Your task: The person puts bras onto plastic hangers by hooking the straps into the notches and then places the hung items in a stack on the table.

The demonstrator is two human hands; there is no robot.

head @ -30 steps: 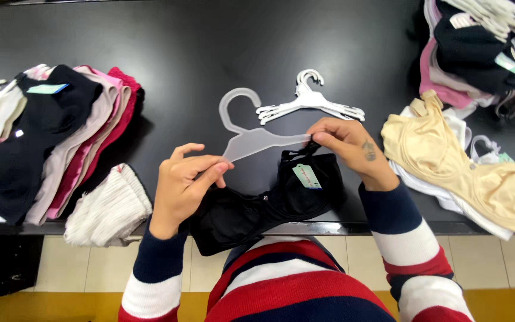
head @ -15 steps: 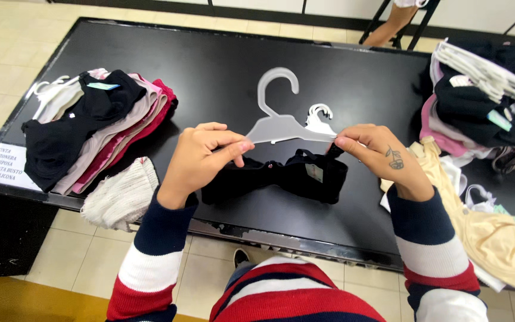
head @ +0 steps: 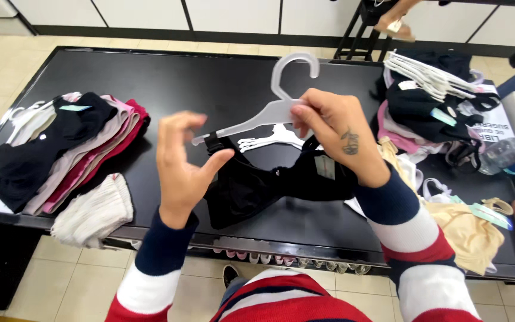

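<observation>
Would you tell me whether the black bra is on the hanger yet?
Partly on: one strap of the black bra hooks the hanger end; the other side is hidden by the right hand.

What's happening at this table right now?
A person in a striped sweater stands at a black table. Their right hand holds a translucent grey plastic hanger up above the table, with a black bra hanging from it. The left hand is open beside the hanger's left end, where one strap is clipped. A pile of folded garments lies on the left, more underwear is heaped on the right, and a white hanger rests on the table.
</observation>
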